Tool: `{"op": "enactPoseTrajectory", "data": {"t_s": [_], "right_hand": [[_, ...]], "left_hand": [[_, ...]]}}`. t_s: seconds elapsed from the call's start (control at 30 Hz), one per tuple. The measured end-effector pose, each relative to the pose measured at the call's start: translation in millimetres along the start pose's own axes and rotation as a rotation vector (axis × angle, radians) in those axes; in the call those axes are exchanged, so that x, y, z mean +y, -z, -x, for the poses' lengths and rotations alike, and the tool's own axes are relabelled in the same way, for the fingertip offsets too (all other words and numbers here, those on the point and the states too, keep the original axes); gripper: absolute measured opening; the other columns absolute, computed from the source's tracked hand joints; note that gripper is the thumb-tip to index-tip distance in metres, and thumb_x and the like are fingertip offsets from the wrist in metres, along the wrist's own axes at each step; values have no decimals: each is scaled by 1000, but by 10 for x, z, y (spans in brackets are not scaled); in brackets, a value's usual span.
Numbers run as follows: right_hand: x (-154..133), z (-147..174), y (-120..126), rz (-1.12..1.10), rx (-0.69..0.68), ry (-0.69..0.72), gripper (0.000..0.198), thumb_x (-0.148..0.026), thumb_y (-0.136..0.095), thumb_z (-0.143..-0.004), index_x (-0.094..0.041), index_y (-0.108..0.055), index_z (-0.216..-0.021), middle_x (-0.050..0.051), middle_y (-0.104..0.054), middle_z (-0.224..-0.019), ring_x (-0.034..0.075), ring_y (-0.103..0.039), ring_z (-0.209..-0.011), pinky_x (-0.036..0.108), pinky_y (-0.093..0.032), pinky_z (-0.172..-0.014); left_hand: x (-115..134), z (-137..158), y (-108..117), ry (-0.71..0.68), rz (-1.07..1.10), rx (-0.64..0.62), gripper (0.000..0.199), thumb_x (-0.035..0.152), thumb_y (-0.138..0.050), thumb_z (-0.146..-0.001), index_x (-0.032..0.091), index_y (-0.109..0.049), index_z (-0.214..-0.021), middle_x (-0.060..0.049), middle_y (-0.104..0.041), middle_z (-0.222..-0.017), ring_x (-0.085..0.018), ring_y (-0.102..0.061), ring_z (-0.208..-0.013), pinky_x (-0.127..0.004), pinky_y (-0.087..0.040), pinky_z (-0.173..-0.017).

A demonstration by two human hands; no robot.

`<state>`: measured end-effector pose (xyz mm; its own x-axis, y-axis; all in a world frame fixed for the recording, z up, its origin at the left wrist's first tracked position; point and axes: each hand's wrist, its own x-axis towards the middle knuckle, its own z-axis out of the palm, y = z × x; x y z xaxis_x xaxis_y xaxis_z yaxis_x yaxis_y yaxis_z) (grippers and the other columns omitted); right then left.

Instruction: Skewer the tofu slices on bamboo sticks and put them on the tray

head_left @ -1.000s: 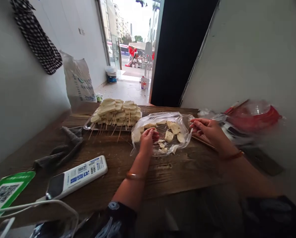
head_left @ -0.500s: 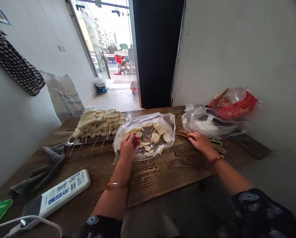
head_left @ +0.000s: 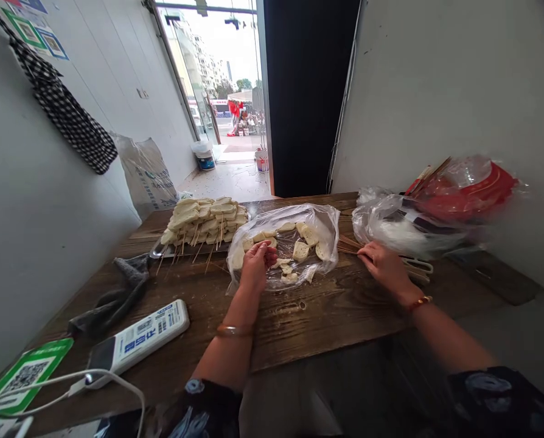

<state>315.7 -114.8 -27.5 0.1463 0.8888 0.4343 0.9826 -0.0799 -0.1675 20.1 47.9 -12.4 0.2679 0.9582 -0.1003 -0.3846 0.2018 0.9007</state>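
Resting your right hand [head_left: 382, 266] at the skewers [head_left: 347, 243], lying probably for easy reach beside the bag [head_left: 323, 214] of pale slices [head_left: 301, 250], you are holding your left hand [head_left: 256, 266] above these, fingertips close together, whether gripping I cannot tell.

Arrangement on the table [head_left: 317, 337]. Left hand [head_left: 256, 260]: above the near left part of the bag [head_left: 325, 220]; slices [head_left: 300, 250] lie in the bag, to the hand's right and beyond it. Left of this hand and farther off, the tray [head_left: 155, 252] bears skewers [head_left: 203, 222]; to its left, the cloth [head_left: 112, 306]; nearer left, the device [head_left: 151, 331], then the card [head_left: 28, 374]. Right hand [head_left: 376, 260]: at the sticks [head_left: 347, 244], right of the bag; scissors [head_left: 418, 265] to its right; plastic [head_left: 390, 228] beyond it.
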Motion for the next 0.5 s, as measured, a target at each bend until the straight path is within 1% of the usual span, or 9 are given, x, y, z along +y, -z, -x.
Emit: {"op": "enactPoseTrajectory", "data": {"t_s": [0.1, 0.2, 0.27, 0.37, 0.43, 0.5], "right_hand": [[9, 111, 30, -57, 50, 88, 22, -26, -46, -96, -18, -66, -96, 9, -67, -97, 22, -60, -91, 33, -45, -83], [-5, 207, 49, -8, 62, 94, 23, -29, -44, -98, -19, -65, -98, 8, -68, -97, 24, -58, -91, 35, -43, -83], [-32, 244, 59, 25, 72, 93, 24, -29, -43, -99, -19, -65, -99, 8, -69, -98, 24, -57, -90, 36, -42, -84], [-69, 264, 63, 48, 83, 98, 23, -27, -45, -98, -19, -66, -99, 8, -70, -96, 24, -56, -89, 35, -41, -83], [-83, 269, 59, 58, 85, 99, 21, -25, -47, -98, -20, -67, -98, 7, -70, -94, 23, -55, -89, 34, -41, -82], [-92, 279, 55, 68, 90, 98, 21, -25, -47, -97, -21, -68, -96, 6, -70, -94, 22, -55, -89, 33, -40, -81]], "left_hand": [[-25, 20, -33, -50, -34, -33, 37, 40, -73, -66, 14, -63, -91, -1, -65, -69, -9, -58, -54, -21, -46, -52], [-63, 52, -68, -162, -131, -63, 39, 44, -71, -69, 14, -64, -93, -1, -64, -70, -10, -57, -55, -21, -45, -53], [-91, 89, -104, -270, -266, -72, 34, 44, -66, -74, 15, -66, -93, -2, -64, -71, -11, -57, -57, -23, -46, -55], [-129, 178, -229, -462, -564, -89, 26, 40, -59, -82, 18, -68, -91, -4, -66, -76, -14, -59, -64, -25, -47, -60], [-153, 270, -397, -585, -764, -171, 23, 37, -55, -85, 20, -70, -91, -6, -68, -85, -16, -60, -71, -27, -48, -65], [-177, 391, -633, -688, -956, -328, 22, 34, -54, -87, 22, -69, -96, -7, -68, -97, -19, -62, -82, -30, -49, -75]]}}
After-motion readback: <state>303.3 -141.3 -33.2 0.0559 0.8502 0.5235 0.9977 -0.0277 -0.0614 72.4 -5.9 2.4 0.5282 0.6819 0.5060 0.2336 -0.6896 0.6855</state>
